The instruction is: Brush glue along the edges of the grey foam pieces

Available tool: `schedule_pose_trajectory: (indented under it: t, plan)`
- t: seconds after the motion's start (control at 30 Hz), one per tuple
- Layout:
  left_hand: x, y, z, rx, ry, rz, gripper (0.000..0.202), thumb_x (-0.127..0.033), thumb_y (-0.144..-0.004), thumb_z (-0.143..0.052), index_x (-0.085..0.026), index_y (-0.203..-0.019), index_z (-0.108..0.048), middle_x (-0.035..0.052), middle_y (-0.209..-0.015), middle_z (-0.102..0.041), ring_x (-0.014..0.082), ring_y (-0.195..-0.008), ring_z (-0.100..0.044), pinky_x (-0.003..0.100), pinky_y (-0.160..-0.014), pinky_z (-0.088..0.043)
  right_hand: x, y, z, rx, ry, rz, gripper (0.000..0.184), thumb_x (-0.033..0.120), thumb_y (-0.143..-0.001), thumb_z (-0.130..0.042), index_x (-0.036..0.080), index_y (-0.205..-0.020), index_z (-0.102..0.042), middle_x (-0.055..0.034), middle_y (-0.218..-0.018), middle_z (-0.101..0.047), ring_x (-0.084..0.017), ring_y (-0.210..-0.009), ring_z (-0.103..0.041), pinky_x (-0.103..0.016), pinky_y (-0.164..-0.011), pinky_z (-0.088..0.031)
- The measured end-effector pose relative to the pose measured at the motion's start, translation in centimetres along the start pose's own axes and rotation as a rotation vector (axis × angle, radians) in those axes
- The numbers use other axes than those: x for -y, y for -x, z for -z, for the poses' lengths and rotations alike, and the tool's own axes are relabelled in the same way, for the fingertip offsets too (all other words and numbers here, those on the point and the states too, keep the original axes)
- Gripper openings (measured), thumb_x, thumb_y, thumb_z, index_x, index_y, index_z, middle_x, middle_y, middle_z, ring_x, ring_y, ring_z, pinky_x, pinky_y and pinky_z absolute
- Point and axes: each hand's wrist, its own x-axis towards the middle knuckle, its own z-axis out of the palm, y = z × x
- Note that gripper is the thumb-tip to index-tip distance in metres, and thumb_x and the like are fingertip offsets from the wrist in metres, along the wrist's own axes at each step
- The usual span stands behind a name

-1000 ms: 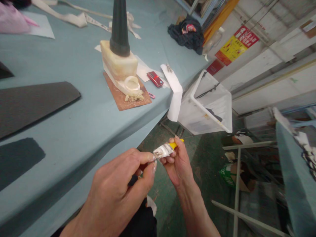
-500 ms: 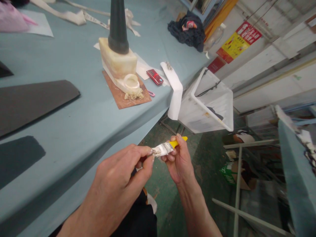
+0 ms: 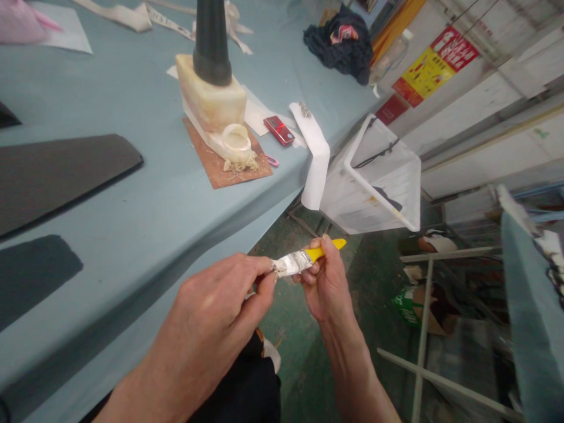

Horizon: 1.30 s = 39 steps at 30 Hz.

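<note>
A paintbrush [image 3: 294, 262] with a yellow handle and a white-crusted ferrule is held between my hands, beyond the table's front edge. My right hand [image 3: 325, 276] is closed around the base of its handle, thumb on top. The thumb and forefinger of my left hand [image 3: 224, 299] pinch the bristle tip, so the ends of the bristles are hidden. On the table, a yellowed glue container [image 3: 211, 108] with a black upright column sits on a brown board [image 3: 205, 155]. Dried, crumbly residue [image 3: 241, 163] lies by its round opening.
A red box-like gadget [image 3: 279, 130] and a curled white paper strip [image 3: 314, 155] lie near the table's corner. Dark flat pieces [image 3: 66, 176] rest at left. Beside the table stands a white plastic bin [image 3: 374, 182]; metal frame bars [image 3: 423, 329] are at lower right.
My right hand and the brush have shifted slightly right. My left fingers keep pinching the bristle tip. The view has moved a little.
</note>
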Motion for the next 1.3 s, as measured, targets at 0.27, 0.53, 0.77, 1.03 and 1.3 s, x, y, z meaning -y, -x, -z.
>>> schedule_pose_trajectory:
  t: [0.27,0.53,0.77,1.03,1.3]
  plan:
    - [0.3,-0.1,0.5,0.058,-0.025,-0.042,0.015,-0.019,-0.107,-0.053,-0.02,-0.101,-0.066,-0.0044,-0.085,-0.072,0.0104,-0.074,-0.071,0.024,-0.072,-0.05,-0.1,-0.2,0.6,0.051,0.051,0.012,0.055,0.059,-0.066,-0.094,0.022,-0.08,-0.055,0.0175,-0.043,-0.041,-0.003,-0.034,-0.038,-0.017,-0.042,-0.043]
    - [0.7,-0.6,0.4,-0.064,-0.1,0.02,0.02,-0.011,-0.092,-0.051,-0.02,-0.079,-0.063,-0.0067,-0.068,-0.063,0.0074,-0.058,-0.06,0.021,-0.061,-0.044,0.4,0.4,0.9,0.023,0.077,0.193,0.05,0.061,-0.075,-0.087,0.022,-0.077,-0.057,0.0142,-0.044,-0.044,-0.005,-0.035,-0.042,-0.016,-0.037,-0.035]
    - [1.1,-0.5,1.2,-0.168,0.116,0.312,0.012,-0.019,-0.09,-0.063,-0.024,-0.081,-0.069,-0.01,-0.07,-0.071,0.0064,-0.059,-0.066,0.015,-0.061,-0.05,2.3,0.0,1.6,-0.121,0.035,0.321,0.054,0.061,-0.067,-0.091,0.022,-0.075,-0.056,0.0156,-0.044,-0.044,-0.003,-0.034,-0.041,-0.015,-0.042,-0.044]
    - [-0.7,0.4,-0.3,-0.104,0.118,0.127,0.013,-0.014,-0.096,-0.06,-0.024,-0.096,-0.069,-0.0098,-0.078,-0.074,0.0027,-0.066,-0.069,0.01,-0.07,-0.052,0.7,0.8,0.5,-0.016,0.045,0.285,0.051,0.061,-0.076,-0.087,0.021,-0.076,-0.056,0.0136,-0.047,-0.047,-0.003,-0.035,-0.043,-0.013,-0.039,-0.035]
    - [-0.4,0.4,-0.2,-0.09,0.097,0.109,0.013,-0.013,-0.095,-0.062,-0.023,-0.094,-0.069,-0.0111,-0.078,-0.074,0.0021,-0.065,-0.068,0.011,-0.069,-0.05,0.5,1.0,0.4,0.01,0.1,0.362,0.045,0.057,-0.082,-0.083,0.022,-0.076,-0.056,0.013,-0.047,-0.046,-0.004,-0.037,-0.044,-0.014,-0.039,-0.033]
